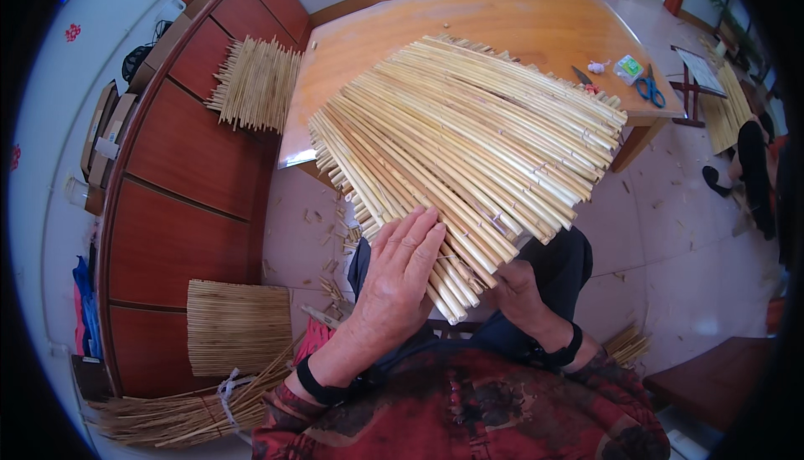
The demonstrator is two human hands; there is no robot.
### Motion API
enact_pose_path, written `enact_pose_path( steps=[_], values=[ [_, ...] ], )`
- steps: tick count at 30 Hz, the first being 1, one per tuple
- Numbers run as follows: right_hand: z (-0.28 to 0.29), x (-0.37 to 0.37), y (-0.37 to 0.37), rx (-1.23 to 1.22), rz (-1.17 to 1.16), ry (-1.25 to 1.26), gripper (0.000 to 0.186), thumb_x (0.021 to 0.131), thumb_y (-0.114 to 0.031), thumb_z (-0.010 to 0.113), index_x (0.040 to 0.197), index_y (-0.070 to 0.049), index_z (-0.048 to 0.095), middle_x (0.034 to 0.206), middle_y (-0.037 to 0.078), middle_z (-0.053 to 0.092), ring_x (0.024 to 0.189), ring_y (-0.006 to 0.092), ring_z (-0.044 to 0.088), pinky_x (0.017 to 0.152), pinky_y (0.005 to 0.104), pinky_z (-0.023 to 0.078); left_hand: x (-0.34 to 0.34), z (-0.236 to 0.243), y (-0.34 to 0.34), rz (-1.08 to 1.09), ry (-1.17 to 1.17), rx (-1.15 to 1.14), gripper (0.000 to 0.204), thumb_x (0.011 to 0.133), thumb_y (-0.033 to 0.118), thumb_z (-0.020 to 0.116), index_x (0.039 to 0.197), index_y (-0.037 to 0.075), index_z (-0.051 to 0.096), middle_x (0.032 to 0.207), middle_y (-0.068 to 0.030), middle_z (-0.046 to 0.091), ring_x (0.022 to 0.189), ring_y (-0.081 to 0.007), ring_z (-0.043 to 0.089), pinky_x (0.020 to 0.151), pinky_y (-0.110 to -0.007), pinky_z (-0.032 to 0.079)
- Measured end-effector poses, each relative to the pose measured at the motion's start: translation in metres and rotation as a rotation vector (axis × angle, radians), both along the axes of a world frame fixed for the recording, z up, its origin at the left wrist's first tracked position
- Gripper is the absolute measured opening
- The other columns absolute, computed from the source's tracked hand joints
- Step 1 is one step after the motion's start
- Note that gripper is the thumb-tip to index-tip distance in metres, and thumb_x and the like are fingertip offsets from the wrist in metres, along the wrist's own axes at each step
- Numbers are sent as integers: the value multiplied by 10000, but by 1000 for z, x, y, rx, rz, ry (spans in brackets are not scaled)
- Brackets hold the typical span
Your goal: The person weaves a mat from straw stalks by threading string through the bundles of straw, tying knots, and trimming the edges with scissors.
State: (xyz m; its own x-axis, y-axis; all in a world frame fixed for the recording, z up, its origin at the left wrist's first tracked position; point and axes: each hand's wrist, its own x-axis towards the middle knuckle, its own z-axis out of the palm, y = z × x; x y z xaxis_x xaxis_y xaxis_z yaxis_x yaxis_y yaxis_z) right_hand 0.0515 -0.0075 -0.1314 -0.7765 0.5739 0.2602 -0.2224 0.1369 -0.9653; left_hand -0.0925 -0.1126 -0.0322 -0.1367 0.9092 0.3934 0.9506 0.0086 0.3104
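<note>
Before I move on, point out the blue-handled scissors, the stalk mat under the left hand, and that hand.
Blue-handled scissors [650,84], head view: handles' junction.
Stalk mat [469,137], head view: middle of upper face.
Left hand [392,274], head view: its back.

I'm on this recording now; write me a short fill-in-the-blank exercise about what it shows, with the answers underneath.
1. The left hand lies on the stalk mat, the right hand is at its near edge, and both wrists wear ____ bands.
2. The scissors on the table have ____ handles.
3. The reddish cabinets stand on the person's ____ side.
4. A ____ strip ties the stalk bundle.

Answers: black; blue; left; white.
</note>
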Motion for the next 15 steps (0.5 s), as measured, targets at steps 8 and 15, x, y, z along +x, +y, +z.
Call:
enact_pose_path(
  steps=[8, 15],
  values=[
    [1, -1, -2, -41, -1, 43, 88, 852, -11, 507, 788, 23, 557, 537, 2, 464, 466, 43, 418, 417, 206, 337, 0, 2, 1, 1, -2, 4, 446, 695, -68, 512, 1137, -18, 483, 1203, -170, 488, 1152, -309, 444, 958, -414, 319],
    [-6, -3, -2, -47, -13, 71, 100, 830, 38, 478, 778, 20, 561, 535, 12, 464, 449, 57, 429, 402, 218, 334, -2, -1, 0, -22, 13, 32, 493, 630, -57, 550, 1119, -41, 491, 1197, -184, 486, 1148, -324, 442, 954, -437, 318]
  ],
)
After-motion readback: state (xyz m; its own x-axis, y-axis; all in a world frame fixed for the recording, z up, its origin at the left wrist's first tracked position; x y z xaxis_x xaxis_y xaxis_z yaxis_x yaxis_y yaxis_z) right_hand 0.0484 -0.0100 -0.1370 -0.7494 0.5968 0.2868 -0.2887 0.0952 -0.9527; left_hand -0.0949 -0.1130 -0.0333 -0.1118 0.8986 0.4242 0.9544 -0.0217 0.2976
